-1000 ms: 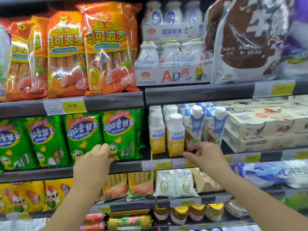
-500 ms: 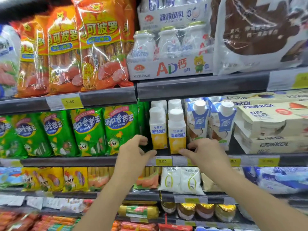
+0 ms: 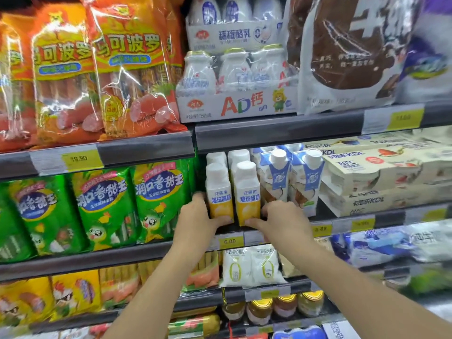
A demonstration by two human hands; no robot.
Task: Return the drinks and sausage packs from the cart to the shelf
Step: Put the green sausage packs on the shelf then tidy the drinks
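Shelf (image 3: pixel 281 223): both hands (image 3: pixel 195 221) grip yoghurt bottles (image 3: pixel 232 194).

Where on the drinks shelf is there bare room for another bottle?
Only a dark gap between the blue-and-white cartons and the stacked KOL boxes. Elsewhere it's packed: yellow yogurt bottles, gripped by left hand and right hand, stand against the green sausage packs.

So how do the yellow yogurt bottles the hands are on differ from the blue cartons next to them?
The yellow yogurt bottles have straight sides and wide white caps; the blue cartons slope up to smaller round caps. The bottles' lower halves are yellow; the cartons show blue panels over coconut pictures. The left hand and right hand touch only the bottles. Both stand upright on one shelf.
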